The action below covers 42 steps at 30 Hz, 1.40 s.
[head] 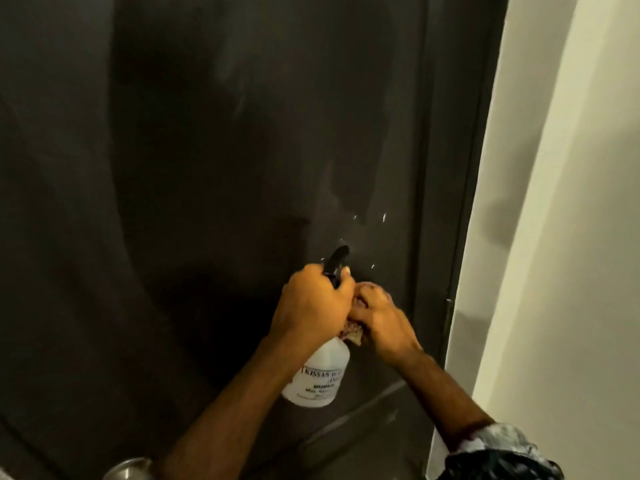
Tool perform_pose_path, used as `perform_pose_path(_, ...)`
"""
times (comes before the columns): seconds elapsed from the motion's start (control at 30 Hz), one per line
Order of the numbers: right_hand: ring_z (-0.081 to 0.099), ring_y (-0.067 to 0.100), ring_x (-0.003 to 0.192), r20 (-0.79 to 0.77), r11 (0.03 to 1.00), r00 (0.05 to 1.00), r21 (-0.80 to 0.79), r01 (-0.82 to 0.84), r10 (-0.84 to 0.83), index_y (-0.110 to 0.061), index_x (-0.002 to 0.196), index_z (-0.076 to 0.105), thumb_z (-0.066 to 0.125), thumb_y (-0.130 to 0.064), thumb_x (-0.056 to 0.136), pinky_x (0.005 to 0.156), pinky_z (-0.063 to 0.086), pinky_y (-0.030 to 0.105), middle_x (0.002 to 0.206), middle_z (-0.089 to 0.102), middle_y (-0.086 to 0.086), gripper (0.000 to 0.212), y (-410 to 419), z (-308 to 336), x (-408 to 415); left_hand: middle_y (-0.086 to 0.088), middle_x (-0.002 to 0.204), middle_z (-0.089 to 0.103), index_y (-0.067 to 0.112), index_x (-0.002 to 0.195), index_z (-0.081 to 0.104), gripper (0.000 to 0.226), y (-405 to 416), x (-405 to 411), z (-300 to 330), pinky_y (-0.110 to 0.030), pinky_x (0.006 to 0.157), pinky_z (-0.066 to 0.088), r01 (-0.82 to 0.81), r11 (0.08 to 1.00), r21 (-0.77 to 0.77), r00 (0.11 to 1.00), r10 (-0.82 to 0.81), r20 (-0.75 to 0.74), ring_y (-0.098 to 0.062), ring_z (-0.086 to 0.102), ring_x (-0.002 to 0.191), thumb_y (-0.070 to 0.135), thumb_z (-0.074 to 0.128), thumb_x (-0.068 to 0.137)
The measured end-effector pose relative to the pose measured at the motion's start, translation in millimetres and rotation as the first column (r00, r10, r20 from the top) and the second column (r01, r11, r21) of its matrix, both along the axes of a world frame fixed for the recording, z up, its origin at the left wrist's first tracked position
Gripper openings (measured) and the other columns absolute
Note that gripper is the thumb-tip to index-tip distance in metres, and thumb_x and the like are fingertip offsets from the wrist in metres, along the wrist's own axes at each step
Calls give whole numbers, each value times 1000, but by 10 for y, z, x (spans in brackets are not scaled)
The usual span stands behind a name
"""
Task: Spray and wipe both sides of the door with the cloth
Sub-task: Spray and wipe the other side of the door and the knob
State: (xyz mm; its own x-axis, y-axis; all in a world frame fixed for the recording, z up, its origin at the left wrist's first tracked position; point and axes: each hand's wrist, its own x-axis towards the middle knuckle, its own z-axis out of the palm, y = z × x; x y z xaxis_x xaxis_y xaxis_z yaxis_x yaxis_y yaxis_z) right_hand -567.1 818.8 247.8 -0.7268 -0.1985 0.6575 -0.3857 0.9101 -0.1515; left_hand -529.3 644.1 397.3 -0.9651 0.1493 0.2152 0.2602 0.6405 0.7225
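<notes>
A dark brown door (207,168) fills most of the view, with pale wet streaks and a few shiny droplets near its right side. My left hand (311,306) grips the neck of a white spray bottle (318,379) with a black trigger head (337,259) pointed at the door. Just to its right, my right hand (381,323) is closed on a crumpled cloth (353,332) pressed close to the bottle. Most of the cloth is hidden under my fingers.
The dark door frame (450,202) runs down the right, with a hinge (449,315) at hand height. A cream wall (571,237) stands beyond it. A round metal knob (130,469) shows at the bottom left edge.
</notes>
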Motion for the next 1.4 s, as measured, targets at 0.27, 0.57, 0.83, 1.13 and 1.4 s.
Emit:
perform_pose_path(0.27, 62, 17, 114, -131, 667, 934, -732, 136, -334, -11, 130, 72, 71, -11, 99, 100, 39, -2, 130, 61, 9, 31, 534, 924, 1, -4, 70, 77, 18, 90, 70, 37, 91, -118, -54, -44, 69, 70, 17, 998, 54, 991, -24, 132, -16, 78, 57, 53, 63, 99)
perform_pose_path(0.57, 64, 20, 107, -510, 741, 838, -636, -216, -193, -8, 119, 74, 63, -14, 92, 96, 53, 25, 117, 60, 9, 30, -642, 1875, -455, -2, 56, 71, 21, 82, 69, 33, -668, 105, 196, -33, 62, 60, -61, 987, 147, 998, 58, 26, -10, 72, 49, 46, 61, 102)
perform_pose_path(0.83, 57, 29, 118, -218, 964, 969, -212, -163, 116, -25, 130, 66, 74, -27, 92, 89, 61, 52, 129, 56, 8, 39, -816, -417, -205, 3, 60, 68, 20, 90, 70, 26, -924, 194, 68, -17, 51, 52, -56, 983, 172, 997, 46, 61, -5, 70, 48, 42, 63, 103)
perform_pose_path(1.13, 64, 20, 117, -488, 813, 860, -556, -173, -151, -3, 110, 77, 64, 4, 94, 111, 51, 37, 123, 62, 10, 22, 49, 1151, -469, -2, 53, 66, 17, 85, 71, 28, -919, 243, -16, -13, 46, 52, -34, 974, 224, 994, 9, 112, -9, 69, 47, 39, 64, 102)
perform_pose_path(1.4, 63, 14, 105, -296, 409, 817, -909, -82, -494, -5, 123, 68, 52, 6, 91, 100, 55, 28, 119, 60, 16, 37, -15, 1117, -589, 1, 50, 65, 17, 83, 70, 30, -958, 284, -41, -12, 47, 53, -32, 970, 240, 995, 9, 99, -9, 70, 48, 39, 65, 102)
